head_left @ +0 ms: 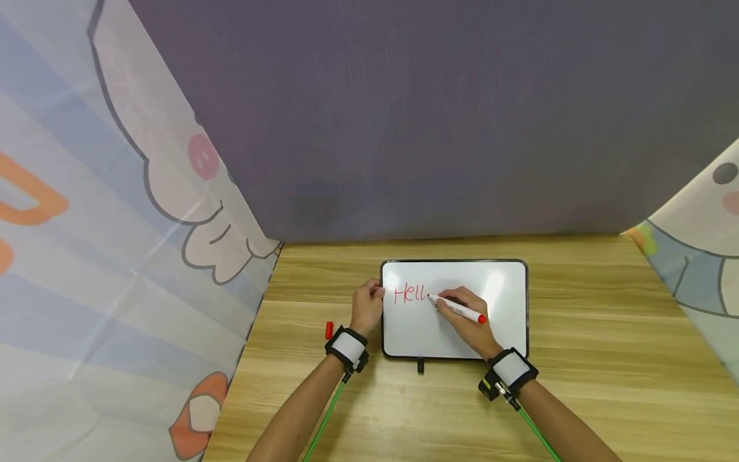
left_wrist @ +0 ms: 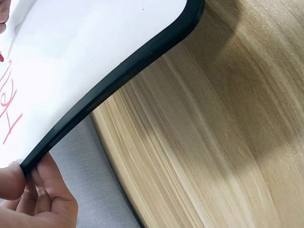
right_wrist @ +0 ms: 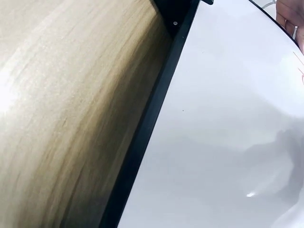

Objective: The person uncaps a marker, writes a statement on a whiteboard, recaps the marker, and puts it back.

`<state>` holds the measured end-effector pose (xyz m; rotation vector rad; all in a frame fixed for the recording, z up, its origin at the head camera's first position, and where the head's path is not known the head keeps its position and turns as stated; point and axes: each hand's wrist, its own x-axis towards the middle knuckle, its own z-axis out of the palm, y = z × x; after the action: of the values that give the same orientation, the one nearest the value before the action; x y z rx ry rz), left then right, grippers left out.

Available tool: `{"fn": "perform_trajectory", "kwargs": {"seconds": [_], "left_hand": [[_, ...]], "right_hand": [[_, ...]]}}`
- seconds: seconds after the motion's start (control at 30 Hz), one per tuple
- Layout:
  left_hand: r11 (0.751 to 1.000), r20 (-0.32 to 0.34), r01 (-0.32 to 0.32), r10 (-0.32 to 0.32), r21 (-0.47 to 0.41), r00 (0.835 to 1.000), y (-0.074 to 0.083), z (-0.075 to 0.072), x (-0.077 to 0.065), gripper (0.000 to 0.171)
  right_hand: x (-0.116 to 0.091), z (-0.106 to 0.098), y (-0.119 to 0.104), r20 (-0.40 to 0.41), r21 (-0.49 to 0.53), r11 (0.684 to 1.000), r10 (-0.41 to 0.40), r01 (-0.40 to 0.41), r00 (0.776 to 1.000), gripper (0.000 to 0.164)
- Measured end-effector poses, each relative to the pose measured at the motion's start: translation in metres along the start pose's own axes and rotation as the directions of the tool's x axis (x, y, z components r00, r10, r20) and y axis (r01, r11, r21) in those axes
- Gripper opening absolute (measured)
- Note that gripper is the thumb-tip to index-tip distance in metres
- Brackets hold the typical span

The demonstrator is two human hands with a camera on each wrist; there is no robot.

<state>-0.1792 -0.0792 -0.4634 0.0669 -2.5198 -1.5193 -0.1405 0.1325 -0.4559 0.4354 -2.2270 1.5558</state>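
Note:
A whiteboard (head_left: 416, 333) with a thin black frame stands on the wooden table, with red letters (head_left: 410, 293) reading "Hell" at its upper left. My left hand (head_left: 367, 309) pinches the board's left edge; in the left wrist view its thumb (left_wrist: 11, 183) lies on the white face and its fingers are behind the frame. My right hand (head_left: 472, 326) grips a white marker (head_left: 460, 309) with a red end, its dark tip right at the last letter. The right wrist view shows the board's white face and black edge, but not the marker.
A red marker cap (head_left: 329, 330) stands on the table (head_left: 606, 333) left of the board. A small black foot (head_left: 420, 366) juts out under the board's lower edge. A grey panel (head_left: 404, 128) rises behind the table, and printed cartoon sheets (head_left: 115, 289) hang at both sides.

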Motion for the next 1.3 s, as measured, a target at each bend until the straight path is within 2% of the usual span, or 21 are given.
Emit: {"fn": "perform_trajectory", "kwargs": {"seconds": [0.3, 0.63, 1.03, 1.3], "left_hand": [[1.000, 0.009, 0.014, -0.014, 0.005, 1.000, -0.002, 0.001, -0.001, 0.017], [1.000, 0.004, -0.002, 0.002, 0.007, 1.000, 0.004, -0.002, -0.001, 0.017], [1.000, -0.001, 0.000, 0.000, 0.002, 1.000, 0.004, -0.002, 0.000, 0.016], [1.000, 0.004, 0.001, -0.001, 0.005, 1.000, 0.003, 0.000, -0.001, 0.015]], "right_hand": [[0.000, 0.002, 0.003, -0.006, -0.003, 0.999, 0.040, -0.040, 0.999, 0.012], [-0.001, -0.006, 0.004, 0.074, 0.001, 1.000, 0.020, -0.020, 0.997, 0.012], [0.004, -0.004, 0.007, 0.027, -0.032, 0.998, 0.062, -0.061, 0.998, 0.013], [0.003, -0.006, 0.009, 0.018, -0.003, 0.999, 0.034, -0.034, 0.999, 0.013]]}}
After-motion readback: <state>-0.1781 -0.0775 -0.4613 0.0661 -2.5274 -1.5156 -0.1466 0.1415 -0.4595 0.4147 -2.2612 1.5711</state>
